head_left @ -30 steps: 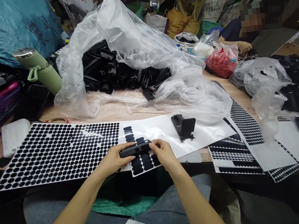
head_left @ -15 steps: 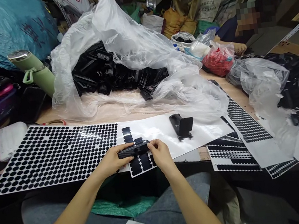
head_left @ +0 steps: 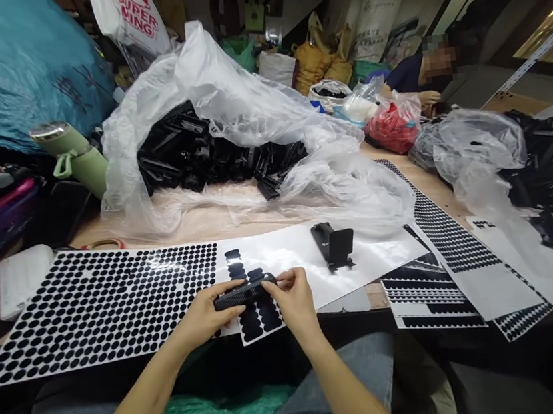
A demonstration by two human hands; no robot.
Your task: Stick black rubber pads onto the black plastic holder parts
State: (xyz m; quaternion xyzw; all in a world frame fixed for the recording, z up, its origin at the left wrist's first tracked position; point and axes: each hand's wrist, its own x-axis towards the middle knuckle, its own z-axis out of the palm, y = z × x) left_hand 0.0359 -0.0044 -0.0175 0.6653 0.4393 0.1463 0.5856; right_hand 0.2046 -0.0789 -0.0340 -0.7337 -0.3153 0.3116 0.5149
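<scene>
My left hand [head_left: 208, 314] grips the left end of a black, carbon-patterned part [head_left: 240, 296]. At its right end, my right hand [head_left: 290, 297] has thumb and fingers closed on the same part. Beneath it lies a small white sheet with black oval stickers [head_left: 251, 324]. A large white sheet of black round stickers [head_left: 116, 300] spreads out to the left. A black bracket [head_left: 334, 245] stands upright on white backing paper [head_left: 296, 248] to the right of my hands.
Behind, a clear plastic bag [head_left: 236, 84] holds many black parts [head_left: 178, 145]. A green bottle [head_left: 73, 158] leans at the left. More sticker sheets [head_left: 433, 295] and a red bag [head_left: 394, 124] are on the right. Farther back sits another person [head_left: 424, 74].
My right thumb has shifted left onto the top of the black part. The whole view has tilted up slightly, so table things appear lower.
</scene>
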